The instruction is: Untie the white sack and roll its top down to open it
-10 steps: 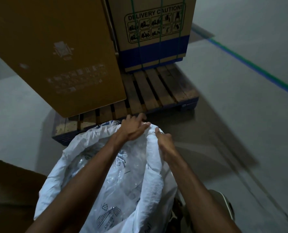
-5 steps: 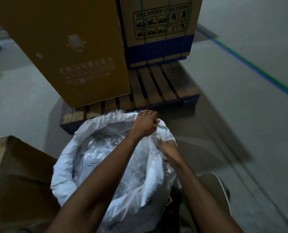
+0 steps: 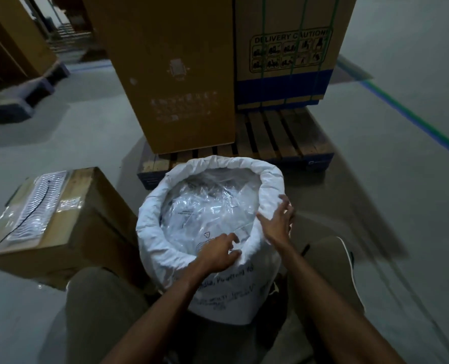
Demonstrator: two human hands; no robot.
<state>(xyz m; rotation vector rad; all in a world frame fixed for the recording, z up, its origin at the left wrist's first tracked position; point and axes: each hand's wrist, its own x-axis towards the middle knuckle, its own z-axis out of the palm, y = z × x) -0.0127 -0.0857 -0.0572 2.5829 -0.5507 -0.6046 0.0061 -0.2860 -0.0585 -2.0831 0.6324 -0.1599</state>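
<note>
The white sack (image 3: 231,292) stands upright on the floor between my knees, with handwriting on its near side. Its top is rolled down into a thick rim (image 3: 152,222) all round, and the mouth is open. Clear plastic packets (image 3: 207,206) fill the inside. My left hand (image 3: 218,253) is at the near rim, its fingers curled over the rolled edge. My right hand (image 3: 278,222) lies against the right side of the rim with fingers spread and straight, holding nothing.
A taped cardboard box (image 3: 60,219) sits close to the sack's left. Behind the sack a wooden pallet (image 3: 275,135) carries two tall cartons (image 3: 170,74). My knees (image 3: 100,306) flank the sack. A green and blue floor line (image 3: 415,119) runs at the right.
Both hands came off the far side of the rim. The left now holds the near edge and the right lies open on the right side. The view pulled back and up.
</note>
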